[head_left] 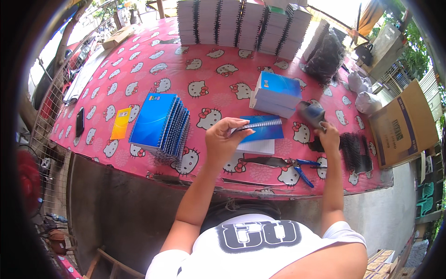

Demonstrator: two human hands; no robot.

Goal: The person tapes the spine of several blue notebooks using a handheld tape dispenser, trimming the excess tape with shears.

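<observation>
My left hand [225,135] pinches the left end of a blue-covered spiral notebook [268,130], whose coil runs along the top. Under it, white notebook pages [260,146] lie on the table. My right hand [330,137] is closed around the near end of a dark grey handheld tool [311,113], blurred, so its kind cannot be made out. Just beyond the notebook stands a stack of blue-covered books [277,95]. Blue-handled pliers [304,173] and a dark flat blade [267,161] lie on the near side, between my forearms.
At left are a stack of blue spiral notebooks [158,125], a yellow notebook [121,123] and a phone [80,122]. Black coils [357,152] and a cardboard box [404,125] sit at right. Tall notebook stacks [227,23] and a black plastic bag [325,56] stand at the back.
</observation>
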